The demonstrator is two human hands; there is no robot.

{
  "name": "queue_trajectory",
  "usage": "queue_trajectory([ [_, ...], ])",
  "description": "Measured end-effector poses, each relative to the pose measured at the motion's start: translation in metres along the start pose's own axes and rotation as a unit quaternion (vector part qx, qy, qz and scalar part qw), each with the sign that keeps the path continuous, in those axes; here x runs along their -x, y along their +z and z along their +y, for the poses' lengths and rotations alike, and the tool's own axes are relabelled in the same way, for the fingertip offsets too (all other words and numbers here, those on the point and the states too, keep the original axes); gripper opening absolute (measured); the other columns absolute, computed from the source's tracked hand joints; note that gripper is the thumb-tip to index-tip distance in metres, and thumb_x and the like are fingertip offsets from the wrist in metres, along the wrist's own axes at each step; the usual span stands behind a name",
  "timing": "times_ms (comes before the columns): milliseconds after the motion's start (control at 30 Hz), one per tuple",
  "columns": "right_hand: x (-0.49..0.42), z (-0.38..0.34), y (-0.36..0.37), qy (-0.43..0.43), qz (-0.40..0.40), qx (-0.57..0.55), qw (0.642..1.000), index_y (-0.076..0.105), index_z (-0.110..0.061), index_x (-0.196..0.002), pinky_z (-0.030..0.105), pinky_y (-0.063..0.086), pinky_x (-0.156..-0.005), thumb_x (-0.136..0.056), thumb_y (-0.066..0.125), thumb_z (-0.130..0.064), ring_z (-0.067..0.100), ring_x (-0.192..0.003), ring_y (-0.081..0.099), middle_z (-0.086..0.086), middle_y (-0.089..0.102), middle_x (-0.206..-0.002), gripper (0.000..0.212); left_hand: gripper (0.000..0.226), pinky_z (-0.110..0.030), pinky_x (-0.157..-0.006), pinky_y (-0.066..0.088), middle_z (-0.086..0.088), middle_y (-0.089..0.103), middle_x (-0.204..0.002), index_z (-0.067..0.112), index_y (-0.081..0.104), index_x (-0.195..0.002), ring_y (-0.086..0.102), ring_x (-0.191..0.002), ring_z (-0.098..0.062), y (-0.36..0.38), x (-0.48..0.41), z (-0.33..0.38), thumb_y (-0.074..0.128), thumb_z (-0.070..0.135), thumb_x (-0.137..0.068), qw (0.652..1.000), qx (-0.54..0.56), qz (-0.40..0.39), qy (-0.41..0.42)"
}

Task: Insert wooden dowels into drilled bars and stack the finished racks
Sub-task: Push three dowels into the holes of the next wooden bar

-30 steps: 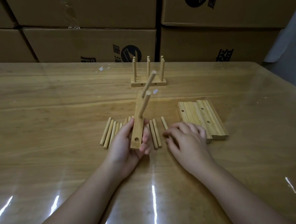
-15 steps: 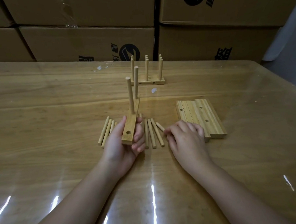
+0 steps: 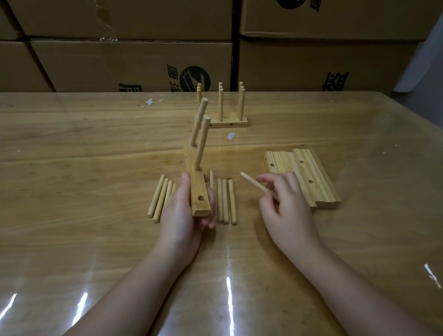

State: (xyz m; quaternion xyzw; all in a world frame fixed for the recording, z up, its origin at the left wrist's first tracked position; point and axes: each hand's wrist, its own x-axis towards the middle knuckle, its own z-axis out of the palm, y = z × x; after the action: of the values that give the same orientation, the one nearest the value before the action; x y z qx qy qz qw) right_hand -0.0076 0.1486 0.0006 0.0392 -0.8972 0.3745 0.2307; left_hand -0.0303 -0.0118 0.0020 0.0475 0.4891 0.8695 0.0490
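Dowels (image 3: 224, 201) lie loose on the worktop (image 3: 86, 154); the right hand (image 3: 284, 203) pinches one (image 3: 257, 185), likely for the bar's (image 3: 197, 184) empty near hole. Left hand (image 3: 182, 216) grips that bar tilted up, two pegs already in.

loose dowels (image 3: 226, 200) left of bars (image 3: 303, 179)

You face a broad, glossy light-brown wooden table (image 3: 75, 191) whose shiny surface shows white glare streaks near you. Stacked brown cardboard boxes (image 3: 122, 60) with black printed logos stand behind its far edge. Small white scraps (image 3: 151, 102) lie on the tabletop.
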Motion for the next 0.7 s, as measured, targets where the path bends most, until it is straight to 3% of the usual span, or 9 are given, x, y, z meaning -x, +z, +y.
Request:
queue_trajectory([
  [200, 0.0004, -0.001, 0.0008, -0.03, -0.025, -0.071, 0.997, 0.062, -0.012, -0.111, 0.011, 0.042, -0.062, -0.093, 0.053, -0.015, 0.002, -0.077, 0.053, -0.006, 0.055, -0.091, 0.02, 0.052, -0.025, -0.043, 0.035, -0.008, 0.046, -0.059, 0.004, 0.051, -0.087, 0.041, -0.043, -0.015, -0.0019, 0.0015, -0.0061, 0.029, 0.049, -0.1, 0.978, -0.173, 0.088, 0.077],
  [300, 0.0022, -0.0033, 0.0004, -0.073, -0.073, -0.107, 0.989, 0.064, -0.017, -0.111, 0.019, 0.044, -0.063, -0.093, 0.053, -0.015, 0.006, -0.075, 0.054, -0.009, 0.058, -0.083, 0.021, 0.058, -0.034, -0.059, 0.037, -0.011, 0.051, -0.074, 0.011, 0.055, -0.085, 0.048, -0.065, -0.021, -0.0034, 0.0019, -0.0072, 0.033, 0.064, -0.087, 0.96, -0.243, 0.115, 0.076],
  [433, 0.0033, -0.0062, 0.001, -0.134, -0.095, -0.1, 0.981, 0.065, -0.022, -0.114, 0.021, 0.041, -0.075, -0.091, 0.053, -0.019, 0.011, -0.083, 0.053, -0.005, 0.06, -0.084, 0.025, 0.053, -0.047, -0.074, 0.041, -0.019, 0.053, -0.083, 0.012, 0.056, -0.088, 0.051, -0.077, -0.031, -0.001, 0.0064, -0.0058, 0.035, 0.061, -0.086, 0.956, -0.256, 0.116, 0.088],
  [533, 0.0027, -0.0058, 0.0002, -0.146, -0.086, -0.09, 0.981, 0.066, -0.023, -0.114, 0.022, 0.04, -0.074, -0.091, 0.056, -0.017, 0.011, -0.08, 0.051, -0.003, 0.057, -0.081, 0.026, 0.05, -0.044, -0.069, 0.036, -0.015, 0.048, -0.078, 0.014, 0.052, -0.083, 0.045, -0.073, -0.026, 0.0011, 0.0074, -0.0041, 0.035, 0.061, -0.092, 0.958, -0.245, 0.116, 0.093],
  [700, 0.0016, -0.0092, -0.003, -0.178, -0.051, -0.024, 0.982, 0.069, -0.022, -0.109, 0.037, 0.042, -0.07, -0.09, 0.048, -0.027, 0.016, -0.075, 0.048, -0.002, 0.052, -0.077, 0.029, 0.057, -0.049, -0.081, 0.043, -0.021, 0.053, -0.086, 0.002, 0.054, -0.094, 0.051, -0.081, -0.027, 0.0036, 0.0087, -0.0021, 0.035, 0.056, -0.085, 0.953, -0.263, 0.106, 0.107],
])
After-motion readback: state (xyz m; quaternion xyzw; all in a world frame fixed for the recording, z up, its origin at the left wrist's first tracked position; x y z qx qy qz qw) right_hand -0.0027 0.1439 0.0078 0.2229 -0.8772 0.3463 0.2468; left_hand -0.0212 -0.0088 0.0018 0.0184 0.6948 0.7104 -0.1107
